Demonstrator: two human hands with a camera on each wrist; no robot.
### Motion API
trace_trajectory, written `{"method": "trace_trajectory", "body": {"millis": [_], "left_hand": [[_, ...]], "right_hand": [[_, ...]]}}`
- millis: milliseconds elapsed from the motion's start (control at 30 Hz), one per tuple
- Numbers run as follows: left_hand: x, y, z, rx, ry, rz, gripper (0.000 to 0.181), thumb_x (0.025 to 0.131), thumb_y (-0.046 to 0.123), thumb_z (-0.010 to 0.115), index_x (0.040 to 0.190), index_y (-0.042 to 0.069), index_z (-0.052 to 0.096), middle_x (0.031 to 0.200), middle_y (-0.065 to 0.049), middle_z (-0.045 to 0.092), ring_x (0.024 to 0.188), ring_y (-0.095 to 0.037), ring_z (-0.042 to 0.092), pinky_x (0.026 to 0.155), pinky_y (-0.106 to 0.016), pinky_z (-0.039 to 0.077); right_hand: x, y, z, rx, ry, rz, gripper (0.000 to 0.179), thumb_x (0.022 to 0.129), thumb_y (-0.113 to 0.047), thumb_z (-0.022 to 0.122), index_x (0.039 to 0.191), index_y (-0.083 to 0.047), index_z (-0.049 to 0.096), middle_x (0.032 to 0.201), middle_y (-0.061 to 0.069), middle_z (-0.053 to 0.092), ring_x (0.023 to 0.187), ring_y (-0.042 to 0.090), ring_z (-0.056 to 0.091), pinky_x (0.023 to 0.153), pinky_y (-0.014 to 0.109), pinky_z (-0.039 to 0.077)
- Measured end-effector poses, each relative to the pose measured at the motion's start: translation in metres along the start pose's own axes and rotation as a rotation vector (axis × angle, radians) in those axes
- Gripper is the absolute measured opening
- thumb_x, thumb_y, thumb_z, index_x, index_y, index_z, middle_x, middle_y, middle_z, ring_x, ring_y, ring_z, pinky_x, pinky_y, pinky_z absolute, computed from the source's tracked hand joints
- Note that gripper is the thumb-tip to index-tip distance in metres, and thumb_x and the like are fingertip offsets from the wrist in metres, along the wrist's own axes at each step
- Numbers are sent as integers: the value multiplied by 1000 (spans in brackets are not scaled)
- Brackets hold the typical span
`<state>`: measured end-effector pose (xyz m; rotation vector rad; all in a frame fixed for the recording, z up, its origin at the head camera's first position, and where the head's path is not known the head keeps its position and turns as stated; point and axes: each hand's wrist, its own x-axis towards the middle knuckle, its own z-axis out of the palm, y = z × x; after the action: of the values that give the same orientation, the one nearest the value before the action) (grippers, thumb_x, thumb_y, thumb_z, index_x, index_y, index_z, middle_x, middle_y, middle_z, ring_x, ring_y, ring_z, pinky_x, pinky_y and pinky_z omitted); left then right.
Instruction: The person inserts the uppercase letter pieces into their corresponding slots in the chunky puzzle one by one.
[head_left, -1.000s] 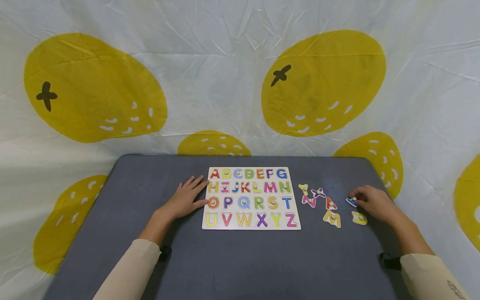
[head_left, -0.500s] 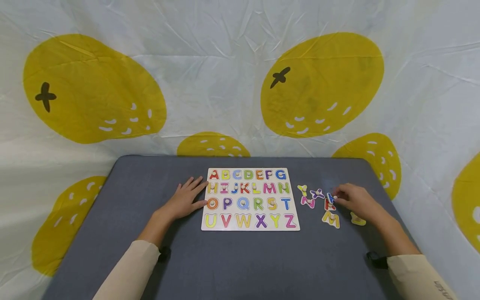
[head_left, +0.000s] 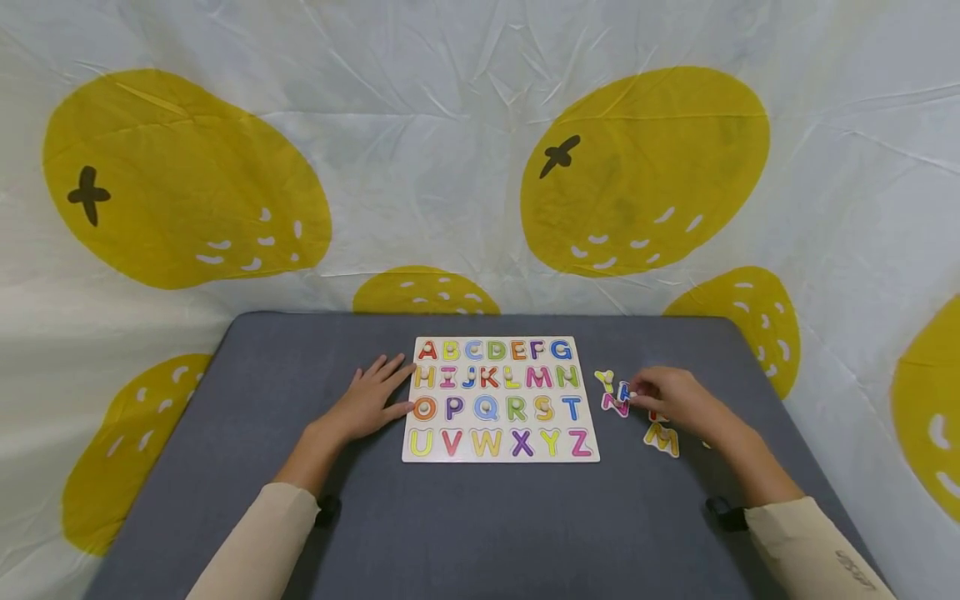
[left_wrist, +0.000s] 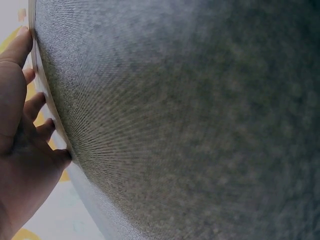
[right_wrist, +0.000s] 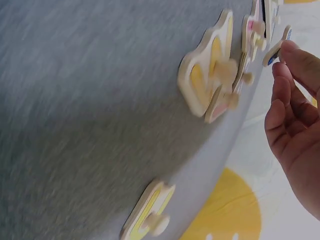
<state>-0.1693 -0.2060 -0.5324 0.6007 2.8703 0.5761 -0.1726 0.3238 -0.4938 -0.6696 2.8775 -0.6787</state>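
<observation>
The cream letter puzzle board (head_left: 501,477) lies flat on the table, its letters in rows from A to Z; many carry wooden knobs. At the board's left edge, my left hand (head_left: 369,402) rests with fingers spread, its fingertips touching the rim; the left wrist view shows this edge contact too. Between thumb and fingers, my right hand (head_left: 678,398) pinches a blue letter piece (head_left: 624,392) that looks like a T, raised above the table. It hovers over the pink N piece (head_left: 615,406), right of the board. A yellow Y piece (head_left: 604,379) lies just behind.
Nearer me lies an orange-yellow M-shaped piece (head_left: 662,440), with a partly hidden red piece (head_left: 657,417) behind it. In the right wrist view, a yellow knobbed piece (right_wrist: 150,215) sits apart. A dark grey cloth covers the table (head_left: 480,542); a patterned curtain (head_left: 427,167) hangs behind.
My right hand has lifted the blue letter piece from the table's right side and carried it left toward the board. The left hand has stayed in place.
</observation>
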Motion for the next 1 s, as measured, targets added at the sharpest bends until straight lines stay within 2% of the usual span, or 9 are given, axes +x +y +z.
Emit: {"method": "trace_trajectory", "body": {"millis": [133,467,733,1000], "left_hand": [[-1,1,0,-2,2,2,76,100,46,66,163,18,35,170,-15,27,158,-46,16,118,-77,14],[-1,-1,1,-14,14,10,76,100,44,67,163,17,35,170,-16,27,158,-46,16,118,-77,14],[0,0,1,-8,13,14,77,99,47,66,163,17,35,170,-15,27,158,-46,16,119,-76,14],[1,-1,2,10,14,16,77,99,47,66,163,17,35,170,-16,28,157,-46,17,118,-76,15]], "right_hand": [[8,-8,5,-9,1,-33,8,92,-13,79,92,-9,72,75,-8,63,63,1,54,57,23,49],[28,-30,22,28,-39,-105,13,91,-16,81,86,-15,68,74,-10,60,66,1,50,61,23,45],[40,-43,36,31,-60,-133,17,89,-21,83,84,-15,67,71,-10,56,65,2,47,61,22,42],[47,-55,39,32,-108,-129,20,91,-23,82,81,-15,66,68,-8,55,62,4,46,60,22,39]]}}
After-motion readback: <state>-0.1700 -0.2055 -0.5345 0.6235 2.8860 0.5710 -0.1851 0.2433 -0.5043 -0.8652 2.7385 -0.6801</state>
